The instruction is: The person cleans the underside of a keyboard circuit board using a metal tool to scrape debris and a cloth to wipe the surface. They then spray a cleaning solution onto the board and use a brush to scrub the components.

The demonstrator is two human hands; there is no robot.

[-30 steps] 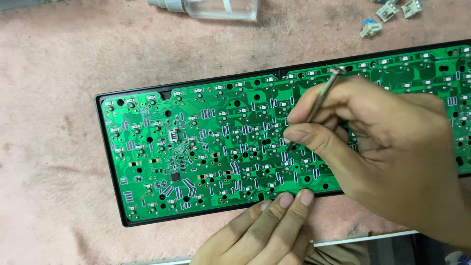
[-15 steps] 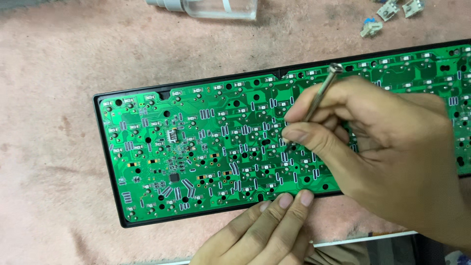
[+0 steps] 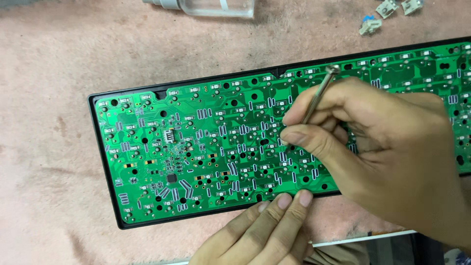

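A pink cloth mat [image 3: 59, 73] covers the whole work surface. On it, running from centre left to the right edge of the frame, lies a long green circuit board [image 3: 206, 152] seated in a black frame [image 3: 105, 162], solder side up; its rows of joints and small parts look intact, and nothing has been lifted off it as far as the picture shows. The right hand [image 3: 387, 152], at centre right, pinches a thin metal tool [image 3: 319, 95] between thumb and fingers like a pen, its tip hidden near the middle of the board, so the work on the board looks to be under way. The left hand [image 3: 265, 230], at bottom centre, holds nothing; its fingertips press on the frame's lower edge. A clear bottle [image 3: 216, 6] lies at top centre. A few small loose switch parts [image 3: 387, 12] sit at the upper right, off the board.
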